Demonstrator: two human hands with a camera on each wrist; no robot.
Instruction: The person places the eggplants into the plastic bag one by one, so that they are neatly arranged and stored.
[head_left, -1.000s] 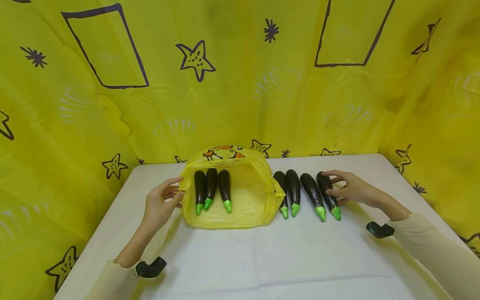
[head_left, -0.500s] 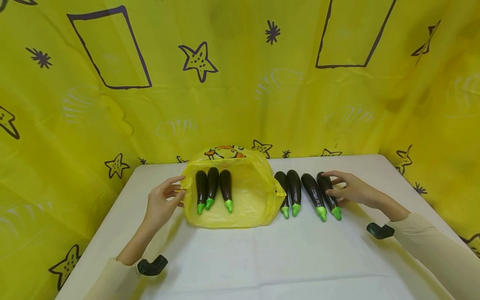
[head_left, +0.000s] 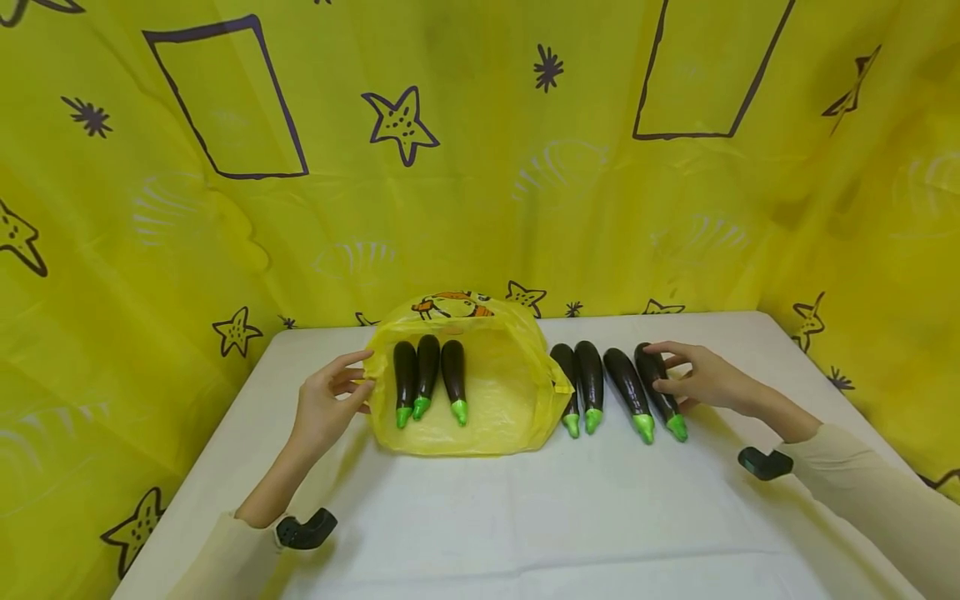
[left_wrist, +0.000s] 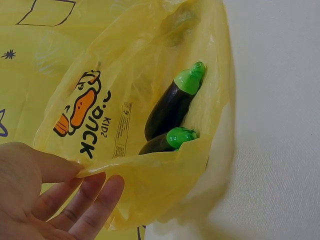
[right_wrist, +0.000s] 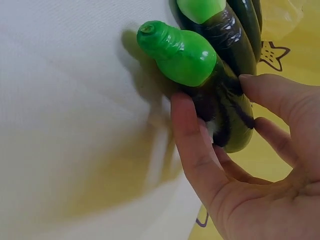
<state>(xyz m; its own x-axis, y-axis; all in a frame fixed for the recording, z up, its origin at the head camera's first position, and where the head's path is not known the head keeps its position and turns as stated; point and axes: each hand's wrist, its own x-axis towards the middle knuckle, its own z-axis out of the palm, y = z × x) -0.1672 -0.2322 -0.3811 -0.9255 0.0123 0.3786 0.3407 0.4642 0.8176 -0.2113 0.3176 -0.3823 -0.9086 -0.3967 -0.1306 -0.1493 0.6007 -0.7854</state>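
The white table is closest. On it, the left hand pinches the bag by its rim and holds the mouth open. Three eggplants lie inside. The right hand curls its grip around the end eggplant, the last of four in a row beside the bag. To do this well, I think it should get a firm hold on the middle, lift straight up, and keep the bag wide open. Yellow cloth hangs behind.

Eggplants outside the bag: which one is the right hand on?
The rightmost eggplant of the four lying outside the yellow bag. The right hand curls its fingers around it; the other three lie untouched.
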